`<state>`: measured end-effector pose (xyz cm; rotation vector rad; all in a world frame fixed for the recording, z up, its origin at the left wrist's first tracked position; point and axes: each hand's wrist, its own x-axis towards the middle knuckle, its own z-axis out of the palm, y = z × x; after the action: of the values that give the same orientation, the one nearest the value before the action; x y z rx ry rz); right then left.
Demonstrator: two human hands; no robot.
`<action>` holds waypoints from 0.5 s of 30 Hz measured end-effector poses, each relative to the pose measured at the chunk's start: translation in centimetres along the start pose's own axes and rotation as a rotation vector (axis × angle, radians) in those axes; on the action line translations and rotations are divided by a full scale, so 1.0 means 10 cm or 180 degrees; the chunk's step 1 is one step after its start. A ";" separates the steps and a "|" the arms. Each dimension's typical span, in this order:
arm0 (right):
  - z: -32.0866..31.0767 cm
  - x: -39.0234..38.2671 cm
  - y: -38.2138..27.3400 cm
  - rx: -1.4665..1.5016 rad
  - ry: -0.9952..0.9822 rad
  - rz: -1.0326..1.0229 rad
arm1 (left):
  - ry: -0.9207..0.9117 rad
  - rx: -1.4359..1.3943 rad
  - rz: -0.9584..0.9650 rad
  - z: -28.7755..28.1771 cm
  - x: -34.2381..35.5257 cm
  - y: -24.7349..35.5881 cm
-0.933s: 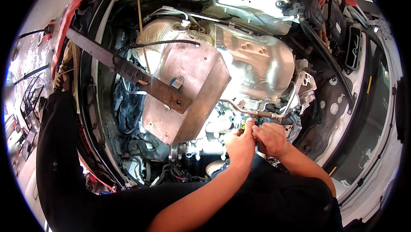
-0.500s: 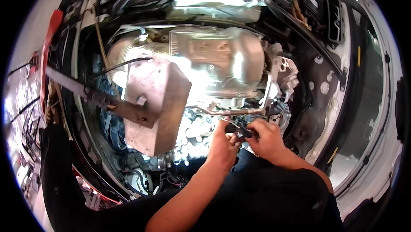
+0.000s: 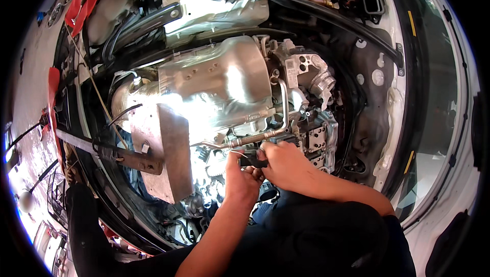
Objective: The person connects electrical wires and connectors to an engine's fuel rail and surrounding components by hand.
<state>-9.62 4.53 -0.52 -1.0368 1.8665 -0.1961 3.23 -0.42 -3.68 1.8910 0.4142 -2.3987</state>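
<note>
My left hand (image 3: 241, 182) has its fingers curled round a small black part (image 3: 254, 158), which looks like a plastic fitting, with a thin pale wire or clip at it. My right hand (image 3: 283, 164) is closed on the right end of the same part. Both hands are just below a metal pipe (image 3: 255, 138) at the lower edge of a silver heat shield (image 3: 214, 75). Beside that pipe, to the right, are machined metal housings (image 3: 316, 139). What lies directly under my fingers is largely hidden.
A pinkish metal box (image 3: 163, 159) with a brown steel bar (image 3: 92, 144) bolted to it stands left of my hands. A black brace (image 3: 332, 16) crosses the upper right. Red straps (image 3: 53, 88) hang at left; the white car body edge (image 3: 429, 221) curves at right.
My hands have moved down from the pipe and left, and a black part now shows between them. The view has shifted, with the engine appearing further left and more of the right-hand housings showing.
</note>
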 end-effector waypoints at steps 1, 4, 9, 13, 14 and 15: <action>0.02 0.04 0.00 -0.0045 0.0002 -0.0154 | -0.0035 -0.0221 -0.0006 0.00 0.01 0.01; 0.13 0.09 0.04 -0.0090 0.0008 -0.0329 | -0.0273 -0.0506 -0.0043 -0.08 0.08 0.02; 0.33 0.02 0.13 0.0265 0.0838 -0.0580 | -0.0583 -0.0662 -0.0081 -0.11 0.07 0.04; 0.34 0.05 0.11 0.0218 0.0916 -0.0398 | -0.0517 -0.0923 -0.0237 -0.01 -0.02 0.06; 0.32 0.05 0.12 0.0346 0.0830 -0.0278 | -0.0508 -0.0903 -0.0242 -0.01 -0.02 0.05; 0.29 0.05 0.09 0.0477 0.0763 -0.0174 | -0.0553 -0.0753 -0.0252 -0.02 -0.03 0.07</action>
<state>-7.87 5.55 -2.90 -0.9959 2.0032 -0.5042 3.65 -1.04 -3.55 1.5833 0.7348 -2.4111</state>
